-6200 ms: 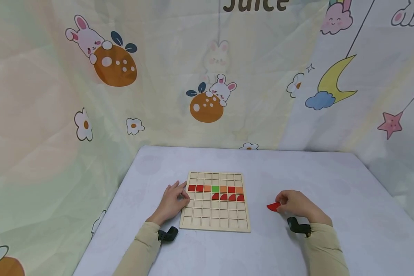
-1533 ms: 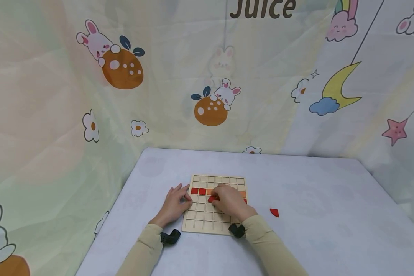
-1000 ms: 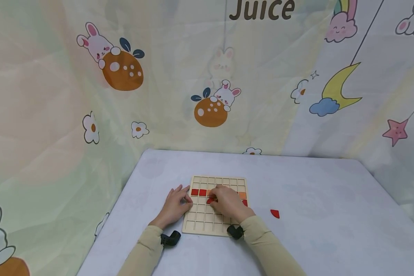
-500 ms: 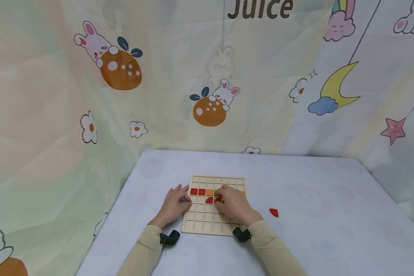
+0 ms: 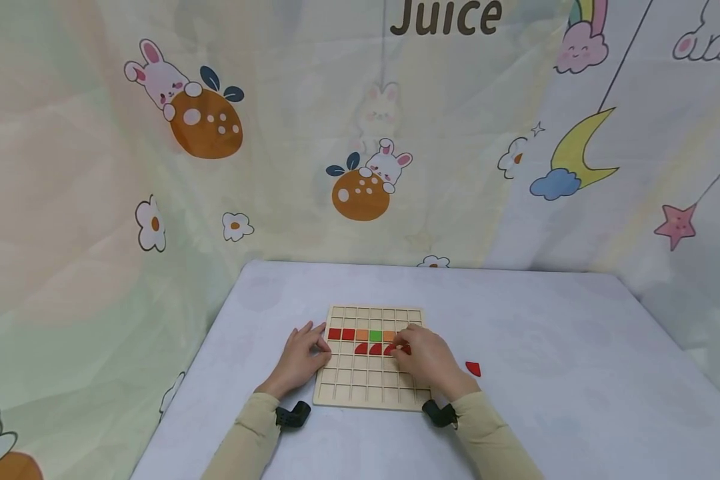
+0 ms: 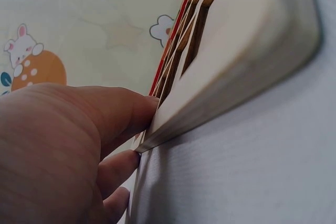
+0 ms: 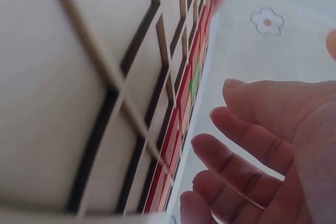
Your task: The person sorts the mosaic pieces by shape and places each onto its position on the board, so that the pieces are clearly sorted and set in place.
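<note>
In the head view a wooden grid board [image 5: 348,387] lies on the table. My left hand [image 5: 299,359] holds its left edge; in the left wrist view the thumb [image 6: 139,109] lies on top and a finger touches the side. My right hand [image 5: 429,357] is over the right part of the board, fingertips close to a row of red quarter-circle pieces [image 5: 361,349]. The right wrist view shows its fingers [image 7: 210,150] loosely bent, parted from the thumb, with nothing between them. The right end of the row is hidden by this hand in the head view.
Above the red pieces runs a row of red squares [image 5: 334,334], orange squares [image 5: 362,335] and a green square [image 5: 375,336]. One loose red quarter-circle piece [image 5: 473,369] lies on the white table [image 5: 552,373] right of the board. A printed cloth hangs behind the table.
The right hand brought a red quarter-circle piece from the right into the grid, left of the others, let it go, then shifted right along the row. The left hand stays at the board's edge.
</note>
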A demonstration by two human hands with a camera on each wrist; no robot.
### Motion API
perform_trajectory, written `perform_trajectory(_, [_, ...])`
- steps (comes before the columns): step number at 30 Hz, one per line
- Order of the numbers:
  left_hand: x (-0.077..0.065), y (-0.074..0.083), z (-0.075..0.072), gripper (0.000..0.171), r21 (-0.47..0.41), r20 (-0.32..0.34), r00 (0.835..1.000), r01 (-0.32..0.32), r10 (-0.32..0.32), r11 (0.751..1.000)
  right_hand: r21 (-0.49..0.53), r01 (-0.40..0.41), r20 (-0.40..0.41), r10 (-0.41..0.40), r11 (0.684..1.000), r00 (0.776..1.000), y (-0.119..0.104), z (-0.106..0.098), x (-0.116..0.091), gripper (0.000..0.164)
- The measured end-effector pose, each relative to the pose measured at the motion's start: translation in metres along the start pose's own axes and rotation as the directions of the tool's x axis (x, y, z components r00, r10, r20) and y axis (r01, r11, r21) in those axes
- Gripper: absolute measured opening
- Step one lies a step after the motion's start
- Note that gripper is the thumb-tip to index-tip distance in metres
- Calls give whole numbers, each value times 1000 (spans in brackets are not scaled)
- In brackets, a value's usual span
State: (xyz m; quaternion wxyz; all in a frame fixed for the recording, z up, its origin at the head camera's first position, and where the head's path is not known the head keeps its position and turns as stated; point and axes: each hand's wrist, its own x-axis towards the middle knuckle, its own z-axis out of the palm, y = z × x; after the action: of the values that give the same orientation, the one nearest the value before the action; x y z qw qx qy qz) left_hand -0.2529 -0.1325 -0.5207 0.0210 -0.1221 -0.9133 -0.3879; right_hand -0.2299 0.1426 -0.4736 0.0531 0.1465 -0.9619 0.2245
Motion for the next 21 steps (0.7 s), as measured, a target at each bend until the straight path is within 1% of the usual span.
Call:
perform_trajectory(5, [-1,0,0,16,6,4,1000,10,-10,1000,21,-52,-15,52,998,999,11,-7,-7,6])
perform_trajectory(12, [-1,-1,2,15,16,7,1000,8,-8,1000,-8,-131,-26,131,991,991,37,-24,-12,10])
perform_trajectory(18, [0,-2,2,16,19,11,1000,-1,1,1000,-30,-152,-30,151,988,988,57,-39,-19,12])
perform_trajectory(21, [1,-2,1,16,16,10,1000,-3,3,1000,-33,-161,-27,160,986,987,66,-44,-22,12])
